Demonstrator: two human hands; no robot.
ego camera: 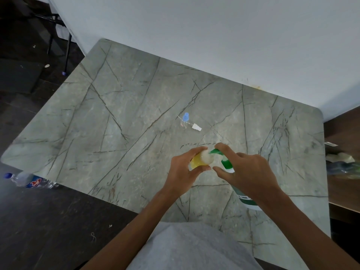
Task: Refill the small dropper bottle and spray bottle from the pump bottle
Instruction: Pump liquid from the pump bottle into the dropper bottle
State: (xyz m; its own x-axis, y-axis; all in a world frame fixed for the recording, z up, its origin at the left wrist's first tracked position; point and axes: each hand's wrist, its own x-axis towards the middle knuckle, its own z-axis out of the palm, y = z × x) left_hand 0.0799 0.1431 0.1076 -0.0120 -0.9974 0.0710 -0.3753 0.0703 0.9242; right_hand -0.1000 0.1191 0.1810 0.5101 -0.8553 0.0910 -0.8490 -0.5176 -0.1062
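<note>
Noted blue-capped piece (186,117) lying far back on desk (116,117). Clamped left grip (183,170) round small bottle (202,159), yellow inside, long axis tilted, mouth up and rightward. Held mouth just beside green spout (216,152). Rested right grip (249,172), fingers apart and fairly straight, on pump bottle (246,200), nearer for pressing.
</note>
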